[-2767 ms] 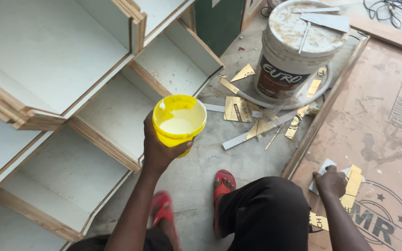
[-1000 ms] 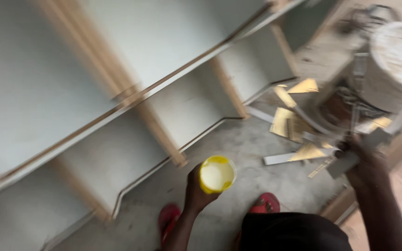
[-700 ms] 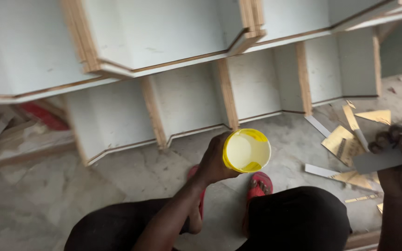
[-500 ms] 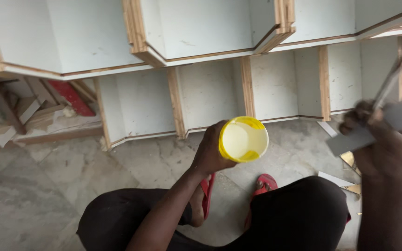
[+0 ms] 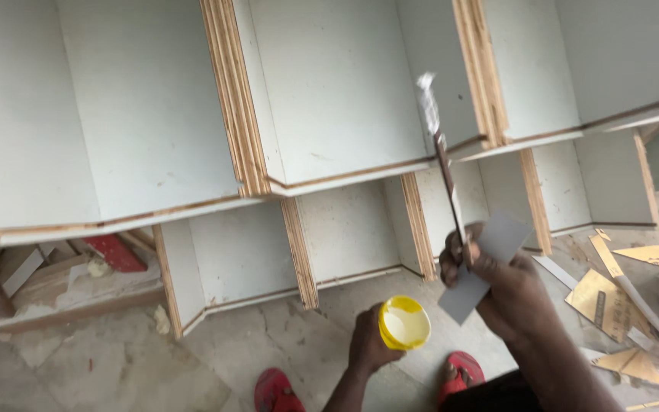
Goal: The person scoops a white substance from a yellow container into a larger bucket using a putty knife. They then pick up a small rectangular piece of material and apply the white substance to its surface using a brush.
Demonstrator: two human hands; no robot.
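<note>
Here, the fingers first, then outward.

Right fingers: the right hand (image 5: 497,294) is curled closed round two things at once, a thin stick (image 5: 445,172) with a white-smeared tip and a flat grey card (image 5: 482,263), both pinched between thumb and fingertips.
Left fingers: the left hand (image 5: 368,347) wraps from the side and below round a small yellow cup (image 5: 403,323), fully closed on its wall.
Where the cup is: low in the frame, above the concrete floor (image 5: 116,366), between two red sandals (image 5: 276,391) and just in front of the shelf unit (image 5: 329,130).
Cup, handling: likely light thin plastic with a pale paste inside; a grip round the wall with the mouth kept level looks safest, since squeezing could flex it and spill.
Stick, handling: stiff, slender and light; best held near the lower end, clear of the wet tip, which would smear on contact.
Card, handling: thin and probably a little springy; an edge pinch suits it, though it may slip beside the stick.
Surroundings: gold-coloured offcuts (image 5: 612,301) lie on the floor to the right.
Change from the earliest frame: the right hand was down by the floor scraps and is now raised with stick and card; the cup sits lower and nearer the knees; the large paint bucket has left the view, and the shelves fill the top.
</note>
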